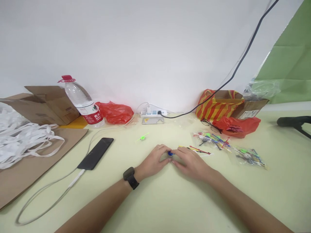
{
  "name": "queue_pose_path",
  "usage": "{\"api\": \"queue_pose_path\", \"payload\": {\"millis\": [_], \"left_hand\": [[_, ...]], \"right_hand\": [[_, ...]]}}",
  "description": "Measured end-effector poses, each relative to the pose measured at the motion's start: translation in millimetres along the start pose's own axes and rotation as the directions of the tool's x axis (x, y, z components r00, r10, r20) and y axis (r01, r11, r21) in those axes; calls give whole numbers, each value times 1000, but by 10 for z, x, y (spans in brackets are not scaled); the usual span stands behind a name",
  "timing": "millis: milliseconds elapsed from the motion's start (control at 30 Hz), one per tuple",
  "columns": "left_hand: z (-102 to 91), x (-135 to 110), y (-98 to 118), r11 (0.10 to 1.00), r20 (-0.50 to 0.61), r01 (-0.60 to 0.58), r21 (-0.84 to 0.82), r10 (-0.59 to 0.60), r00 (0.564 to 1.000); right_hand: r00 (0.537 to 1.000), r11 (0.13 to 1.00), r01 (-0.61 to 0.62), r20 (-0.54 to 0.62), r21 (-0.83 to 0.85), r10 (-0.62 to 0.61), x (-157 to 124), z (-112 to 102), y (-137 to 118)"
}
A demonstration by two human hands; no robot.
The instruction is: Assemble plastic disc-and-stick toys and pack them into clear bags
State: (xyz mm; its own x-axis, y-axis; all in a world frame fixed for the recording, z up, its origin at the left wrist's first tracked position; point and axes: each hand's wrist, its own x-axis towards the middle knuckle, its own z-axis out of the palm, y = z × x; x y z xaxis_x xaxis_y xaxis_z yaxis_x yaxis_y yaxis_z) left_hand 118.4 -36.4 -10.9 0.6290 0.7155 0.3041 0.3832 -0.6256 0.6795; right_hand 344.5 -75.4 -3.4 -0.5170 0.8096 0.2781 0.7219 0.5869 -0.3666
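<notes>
Between my fingertips, low over the table, is a small round blue plastic piece (170, 153). My left hand (155, 160), with a ring on one finger and a black watch on the wrist, pinches it from the left. From the right, my right hand (190, 162) closes on the same piece, partly hiding it. Just behind my right hand lie thin plastic sticks with arrow-like tips, among them a red one (203, 151). A bright green plastic piece (143, 138) with a thin bar rests farther back, left of centre.
Clear bags of coloured plastic parts (250, 157) lie to the right, near glasses (211, 125) and a red bag (238, 126). At left are a cabled phone (96, 153), a large bottle (82, 102) and white straps (29, 139) on cardboard. A power strip (153, 113) stands by the wall.
</notes>
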Motion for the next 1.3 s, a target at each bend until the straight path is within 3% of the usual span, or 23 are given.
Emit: {"api": "queue_pose_path", "payload": {"millis": [267,500,667,767,1000,1167,1300], "left_hand": [[-18,-5,49,992,7,42,-117,-41,999],[-59,23,21,935,-34,126,-333,-145,989],[-45,56,-22,879,-25,207,-430,-241,970],[-39,68,-26,844,2,220,-489,-251,968],[-51,77,-42,842,15,261,-472,-288,957],[-57,65,-37,838,6,260,-480,-293,956],[-73,60,-12,838,26,255,-483,-277,960]], "right_hand": [[986,968,-93,-115,233,123,41,-56,59],[954,875,-213,-99,434,282,17,96,-11],[960,808,-132,-129,574,248,49,157,-94],[976,703,-106,-63,703,210,100,181,-105],[920,466,-250,58,849,388,159,247,56],[883,199,-289,180,937,433,169,202,112],[894,180,-278,186,943,407,168,205,124]]}}
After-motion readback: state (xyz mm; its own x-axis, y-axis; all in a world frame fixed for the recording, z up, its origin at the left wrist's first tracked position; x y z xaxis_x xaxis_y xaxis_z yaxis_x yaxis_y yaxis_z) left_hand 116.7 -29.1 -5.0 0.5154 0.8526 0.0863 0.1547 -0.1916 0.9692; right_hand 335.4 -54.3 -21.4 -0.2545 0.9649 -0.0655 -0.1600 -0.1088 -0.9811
